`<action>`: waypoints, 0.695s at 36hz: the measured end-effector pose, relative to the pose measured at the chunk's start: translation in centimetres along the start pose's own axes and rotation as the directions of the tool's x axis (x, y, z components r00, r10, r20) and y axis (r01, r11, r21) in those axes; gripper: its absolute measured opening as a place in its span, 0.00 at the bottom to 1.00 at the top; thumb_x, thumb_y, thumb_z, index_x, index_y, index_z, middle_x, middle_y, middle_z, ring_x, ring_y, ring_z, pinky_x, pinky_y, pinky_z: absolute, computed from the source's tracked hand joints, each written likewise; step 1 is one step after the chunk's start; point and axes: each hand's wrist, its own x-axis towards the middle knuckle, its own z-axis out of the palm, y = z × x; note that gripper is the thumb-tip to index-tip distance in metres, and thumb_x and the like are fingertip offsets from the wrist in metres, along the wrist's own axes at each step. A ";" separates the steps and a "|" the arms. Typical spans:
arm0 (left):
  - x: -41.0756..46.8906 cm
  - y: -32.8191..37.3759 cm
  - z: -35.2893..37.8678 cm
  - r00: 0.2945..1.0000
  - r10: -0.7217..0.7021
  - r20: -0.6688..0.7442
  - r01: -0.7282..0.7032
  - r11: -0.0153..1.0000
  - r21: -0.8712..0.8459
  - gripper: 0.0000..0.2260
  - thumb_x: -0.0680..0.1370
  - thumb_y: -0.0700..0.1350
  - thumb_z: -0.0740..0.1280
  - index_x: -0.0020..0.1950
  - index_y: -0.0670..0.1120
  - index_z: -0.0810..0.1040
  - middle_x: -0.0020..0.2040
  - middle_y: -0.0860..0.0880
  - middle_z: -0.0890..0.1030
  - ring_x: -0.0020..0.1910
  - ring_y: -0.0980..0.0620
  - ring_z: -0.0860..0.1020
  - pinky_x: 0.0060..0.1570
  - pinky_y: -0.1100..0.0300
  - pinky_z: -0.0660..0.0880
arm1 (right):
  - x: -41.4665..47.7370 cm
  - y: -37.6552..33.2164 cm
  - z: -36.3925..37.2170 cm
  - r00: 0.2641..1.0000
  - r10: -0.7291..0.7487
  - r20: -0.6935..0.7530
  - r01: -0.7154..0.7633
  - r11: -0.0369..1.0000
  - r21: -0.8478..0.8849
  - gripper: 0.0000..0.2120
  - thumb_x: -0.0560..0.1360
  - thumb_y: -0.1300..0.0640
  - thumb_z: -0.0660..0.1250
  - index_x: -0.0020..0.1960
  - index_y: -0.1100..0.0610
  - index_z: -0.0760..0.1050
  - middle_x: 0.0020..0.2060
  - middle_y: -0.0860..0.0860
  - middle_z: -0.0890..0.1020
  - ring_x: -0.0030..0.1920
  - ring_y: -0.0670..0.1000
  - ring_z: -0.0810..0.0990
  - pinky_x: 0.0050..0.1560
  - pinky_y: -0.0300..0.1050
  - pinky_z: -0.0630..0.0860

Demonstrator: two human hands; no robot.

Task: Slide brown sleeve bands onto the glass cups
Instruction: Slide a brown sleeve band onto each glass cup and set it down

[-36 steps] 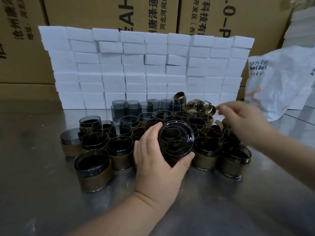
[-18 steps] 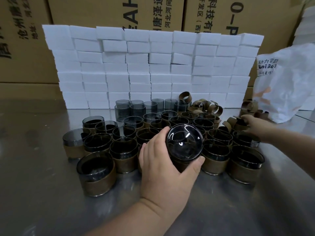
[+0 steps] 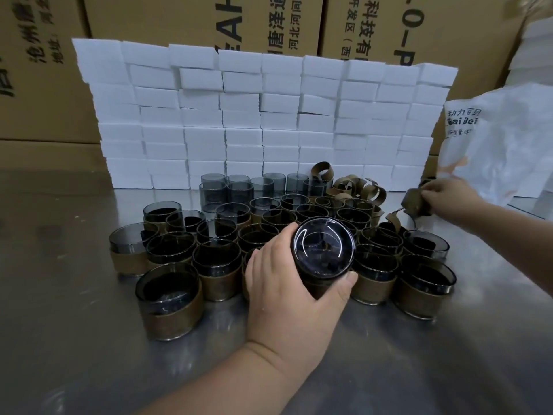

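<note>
Glass cups and brown sleeve bands on a steel bench (image 3: 74, 339), both hands engaged.

Left hand (image 3: 287, 289): fingers and thumb curled round one glass cup (image 3: 324, 248), tipped on its side above the front rows. Right hand (image 3: 449, 199): fingertips pinching a brown sleeve band (image 3: 414, 205) at far right, beside a white bag (image 3: 502, 139). Banded cups (image 3: 221, 265) cluster mid-bench; bare cups (image 3: 239, 187) and loose bands (image 3: 356, 188) behind them, against stacked white blocks (image 3: 254, 115).

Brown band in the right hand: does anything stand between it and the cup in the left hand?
Only low things: a loose band and sleeved cups lie between the brown band in the right hand and the tilted cup in the left hand. Passing above looks possible.
</note>
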 end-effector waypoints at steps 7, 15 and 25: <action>0.0 0.2 -0.1 1.000 0.001 0.007 -0.001 1.000 0.004 0.39 0.63 0.67 0.60 0.68 0.46 0.67 0.56 0.61 0.65 0.56 0.67 0.58 0.67 0.45 0.63 | 0.0 -1.6 -2.1 0.999 0.041 0.016 -0.043 0.977 0.206 0.16 0.71 0.45 0.70 0.40 0.58 0.73 0.34 0.55 0.73 0.39 0.57 0.73 0.34 0.44 0.68; 0.0 0.2 0.1 0.999 0.025 -0.030 -0.025 1.000 -0.003 0.37 0.63 0.65 0.61 0.67 0.46 0.67 0.57 0.58 0.66 0.56 0.65 0.59 0.65 0.49 0.64 | -4.5 -6.1 -3.9 0.975 -0.019 -0.221 0.123 0.876 0.466 0.14 0.76 0.50 0.62 0.60 0.53 0.70 0.42 0.51 0.78 0.35 0.48 0.75 0.37 0.43 0.70; 0.0 0.5 -0.2 0.999 0.023 -0.049 -0.026 0.997 -0.067 0.36 0.65 0.54 0.73 0.69 0.45 0.65 0.60 0.56 0.65 0.62 0.58 0.64 0.67 0.49 0.63 | -18.9 -13.6 -3.5 0.992 -0.126 -0.009 0.071 0.502 0.862 0.12 0.77 0.62 0.59 0.38 0.56 0.78 0.29 0.44 0.81 0.29 0.40 0.79 0.29 0.32 0.73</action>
